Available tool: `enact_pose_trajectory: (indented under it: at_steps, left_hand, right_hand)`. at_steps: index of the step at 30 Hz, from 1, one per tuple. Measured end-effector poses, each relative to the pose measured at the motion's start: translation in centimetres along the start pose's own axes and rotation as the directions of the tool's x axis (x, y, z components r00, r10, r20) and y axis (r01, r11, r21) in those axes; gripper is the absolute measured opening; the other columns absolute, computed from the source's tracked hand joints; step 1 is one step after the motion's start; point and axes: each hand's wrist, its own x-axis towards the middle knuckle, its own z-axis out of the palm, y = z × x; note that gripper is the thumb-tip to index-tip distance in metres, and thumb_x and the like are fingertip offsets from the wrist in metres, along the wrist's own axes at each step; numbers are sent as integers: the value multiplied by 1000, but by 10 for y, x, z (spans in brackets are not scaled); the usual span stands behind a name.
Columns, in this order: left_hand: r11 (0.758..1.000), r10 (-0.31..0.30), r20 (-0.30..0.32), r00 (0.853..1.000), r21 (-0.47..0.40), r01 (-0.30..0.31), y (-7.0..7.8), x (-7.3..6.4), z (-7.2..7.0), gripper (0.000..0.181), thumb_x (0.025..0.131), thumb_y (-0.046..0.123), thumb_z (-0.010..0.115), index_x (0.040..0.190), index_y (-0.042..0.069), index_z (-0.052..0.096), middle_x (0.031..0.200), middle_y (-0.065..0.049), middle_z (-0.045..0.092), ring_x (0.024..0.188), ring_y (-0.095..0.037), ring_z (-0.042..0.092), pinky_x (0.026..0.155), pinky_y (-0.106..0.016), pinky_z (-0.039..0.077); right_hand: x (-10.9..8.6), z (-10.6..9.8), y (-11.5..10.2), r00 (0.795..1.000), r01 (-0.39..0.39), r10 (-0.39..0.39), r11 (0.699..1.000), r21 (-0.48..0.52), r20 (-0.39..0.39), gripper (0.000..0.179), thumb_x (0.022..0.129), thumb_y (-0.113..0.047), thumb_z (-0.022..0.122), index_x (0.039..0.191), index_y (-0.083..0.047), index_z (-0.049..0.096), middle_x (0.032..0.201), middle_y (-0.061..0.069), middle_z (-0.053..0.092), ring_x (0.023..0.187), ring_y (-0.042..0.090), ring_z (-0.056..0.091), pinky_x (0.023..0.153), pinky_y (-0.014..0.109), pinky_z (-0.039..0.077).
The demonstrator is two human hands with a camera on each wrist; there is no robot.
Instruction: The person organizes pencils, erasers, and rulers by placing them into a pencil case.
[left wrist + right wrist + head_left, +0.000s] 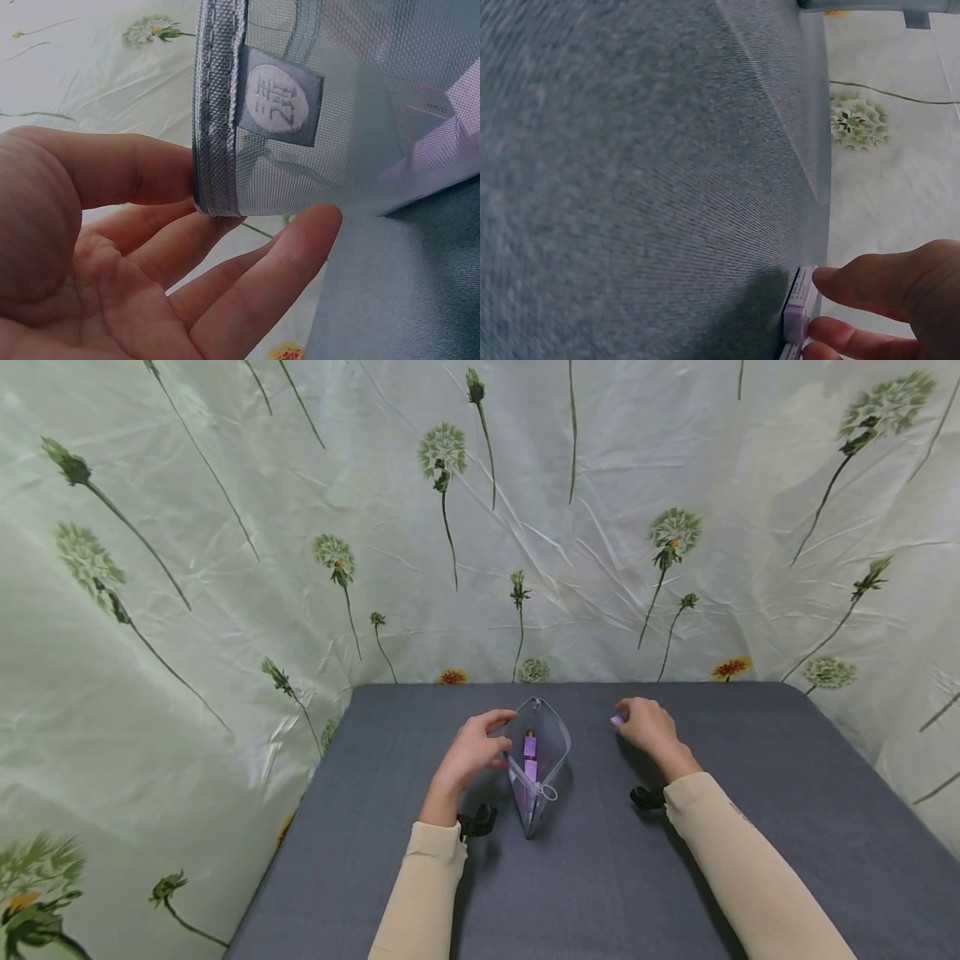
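A grey mesh zip pouch [557, 747] stands upright on the table, its mouth spread wide. My left hand [471, 752] pinches the pouch's left rim between thumb and fingers. In the left wrist view the zip edge [217, 112] and a grey label with a pale oval [279, 97] show close up. Purple things [530, 770] lie inside the pouch. To the right, my right hand [648, 727] pinches a small purple block [799, 300] with printed text on its side. Fingers hide part of this block.
A dark grey cloth covers the table [592, 877]. Behind it and to the sides hangs a pale curtain [390, 527] printed with dandelions. Black straps with wrist cameras sit at both cuffs, the left camera [480, 821] close beside the pouch.
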Motion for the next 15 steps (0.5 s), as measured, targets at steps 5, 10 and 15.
enact_pose_trajectory:
  at_steps: [5,10,15]
  left_hand:
    - [1000,5,0,1000,7,-5,1,1,-1,50,98,1,57,144,21,57,156,-7,42,127,-35,54,83,-54,56]
    - [1000,5,5,1000,13,-5,2,1,-1,50,98,1,57,144,20,57,156,-8,42,129,-36,53,79,-47,58]
    - [1000,1,7,1000,13,-1,1,0,-1,49,98,2,58,144,20,57,156,-8,42,129,-36,53,81,-49,57]
  right_hand:
    - [1,4,0,999,24,-24,1000,0,-25,35,87,-10,68,122,-2,70,104,17,71,90,35,66,70,54,51]
    - [3,8,0,999,41,-42,999,-8,-30,34,86,-10,72,119,-2,72,102,16,71,88,35,66,70,54,51]
    - [2,13,-6,998,63,-63,998,-8,3,29,87,-12,73,115,-4,73,101,16,70,85,33,64,69,53,50]
